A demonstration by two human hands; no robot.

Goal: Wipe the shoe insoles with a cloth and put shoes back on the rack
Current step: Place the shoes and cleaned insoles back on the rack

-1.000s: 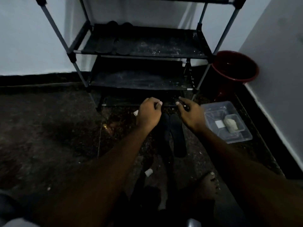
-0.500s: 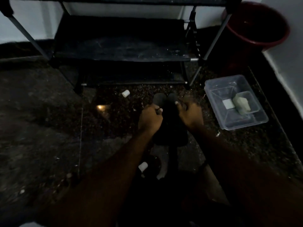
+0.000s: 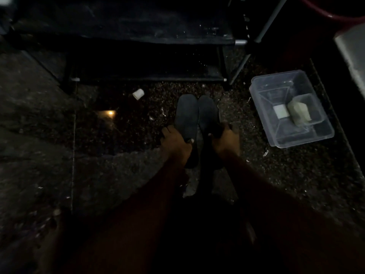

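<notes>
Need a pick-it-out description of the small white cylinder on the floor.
Start at the black shoe rack at the top. On the speckled floor just before its lowest shelf, left of the pair of dark flat shoes, lies the small white cylinder. It lies loose on the floor; the other pale blocks sit inside the clear plastic container.

The flat black left insole (image 3: 186,115) and right insole (image 3: 208,113) sit side by side, touching, toes toward the dark rack (image 3: 138,26), gripped by the left hand (image 3: 175,142) and right hand (image 3: 225,141).
</notes>
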